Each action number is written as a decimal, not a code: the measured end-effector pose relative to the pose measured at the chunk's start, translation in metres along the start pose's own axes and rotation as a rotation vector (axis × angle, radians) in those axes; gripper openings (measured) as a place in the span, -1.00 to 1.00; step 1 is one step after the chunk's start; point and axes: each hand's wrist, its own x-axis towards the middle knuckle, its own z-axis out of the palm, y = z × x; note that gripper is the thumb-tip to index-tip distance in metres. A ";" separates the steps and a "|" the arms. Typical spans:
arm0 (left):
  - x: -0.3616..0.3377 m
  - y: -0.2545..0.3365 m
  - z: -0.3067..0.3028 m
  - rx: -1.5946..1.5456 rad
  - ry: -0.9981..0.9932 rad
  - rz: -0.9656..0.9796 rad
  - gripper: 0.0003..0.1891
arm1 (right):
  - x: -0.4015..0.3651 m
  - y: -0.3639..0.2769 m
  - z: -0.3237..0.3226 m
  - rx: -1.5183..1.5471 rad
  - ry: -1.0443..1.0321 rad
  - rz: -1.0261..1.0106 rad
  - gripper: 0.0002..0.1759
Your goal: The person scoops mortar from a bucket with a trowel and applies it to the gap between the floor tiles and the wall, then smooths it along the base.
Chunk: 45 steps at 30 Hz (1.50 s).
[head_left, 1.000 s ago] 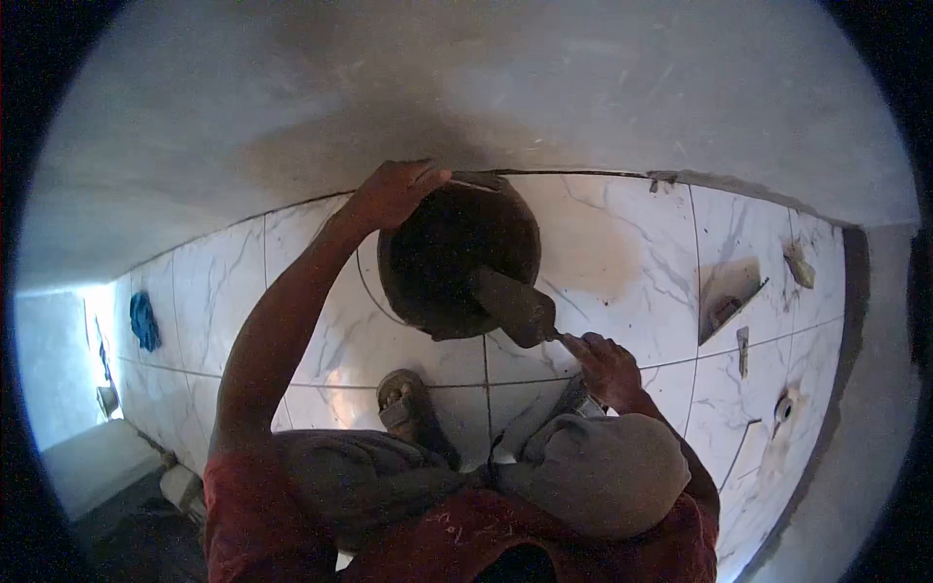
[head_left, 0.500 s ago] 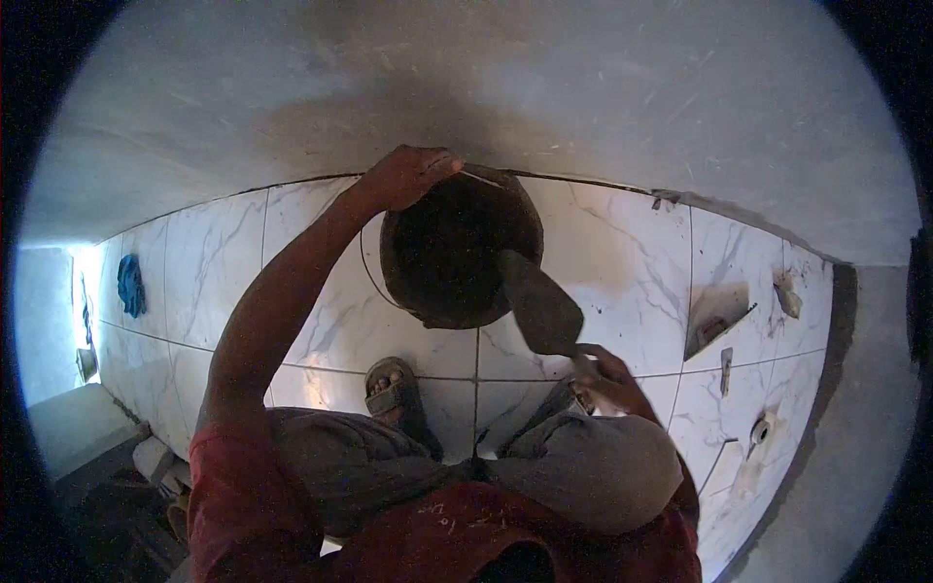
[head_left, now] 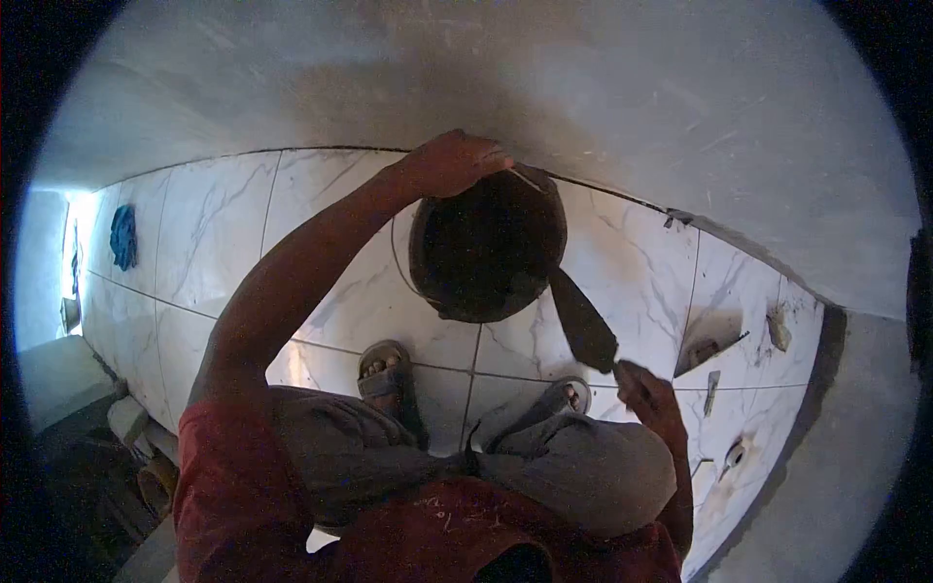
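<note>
A round dark bucket (head_left: 486,251) stands on the tiled floor close to the wall, its inside too dark to make out. My left hand (head_left: 457,163) grips the far rim of the bucket, fingers curled over its edge. A thin wire handle hangs down on the bucket's left side. Low on the right, my right hand (head_left: 645,391) is closed round the handle of a trowel (head_left: 584,323). The trowel's dark blade points up and left, its tip at the bucket's right edge.
White marbled tiles (head_left: 224,233) cover the floor up to the grey wall (head_left: 622,87). A blue cloth (head_left: 123,236) lies far left. Scraps and small tools, including a round metal piece (head_left: 736,455), lie at right. My sandalled feet (head_left: 383,367) stand below the bucket.
The trowel has swung from the bucket's opening down and right, its blade now seen more edge-on. My left hand still holds the bucket's rim. The whole view has shifted slightly.
</note>
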 end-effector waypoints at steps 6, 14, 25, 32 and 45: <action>0.012 0.044 0.004 -0.005 -0.006 0.035 -0.58 | 0.053 -0.097 -0.007 -0.992 0.029 -0.044 -0.53; 0.002 0.070 0.008 -0.005 -0.062 -0.028 -0.57 | 0.080 -0.085 -0.006 -0.640 -0.548 -0.158 -0.59; 0.006 0.039 0.017 0.310 0.085 0.272 -0.76 | 0.008 0.064 0.076 0.898 -0.152 0.031 -0.47; 0.000 0.023 0.010 0.174 0.059 0.067 -0.60 | 0.041 0.065 0.057 1.133 0.469 0.147 -0.40; 0.003 0.054 0.003 0.038 0.025 -0.014 -0.53 | 0.179 0.088 -0.012 1.179 1.020 0.180 -0.57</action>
